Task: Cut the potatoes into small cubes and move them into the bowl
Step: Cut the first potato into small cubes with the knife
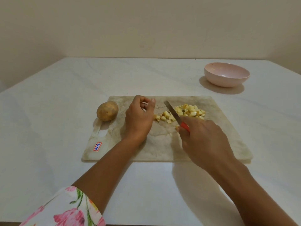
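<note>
scene: so i'm watching the head cam feed remotely, looking down at a white table (48,119) with a pale wall behind it
cutting board (162,144): worn, marbled-looking, lies flat on the table right in front of the person, handle slot at its left end
sticker (97,146): red-edged label on the board's near left corner, with handwriting i can't quite make out
whole potato (107,111): unpeeled and uncut, sits at the left end of the board, just beyond the handle slot
big pile of cubes (190,110): yellowish, some with skin on, heaped on the far right part of the board
small group of cubes (164,117): a looser scatter just left of the big pile, near the middle of the board
knife (175,115): red handle, narrow blade, tip pointing away and to the left. the blade runs between the two lots of cubes. can't tell whether the edge is touching the board
right hand (205,136): wrapped round the knife's red handle, seen from the back, so a firm grip with most of the handle hidden
left hand (139,119): over the board just left of the small group of cubes, fingers loosely curled in, thumb sticking forward, nothing in it that i can see
sleeve (65,209): white with pink flowers, on the left arm at the bottom of the view
bowl (226,82): pink, on the table at the far right, well apart from the board. only its bare inside shows, and all the cubes i see are on the board
</note>
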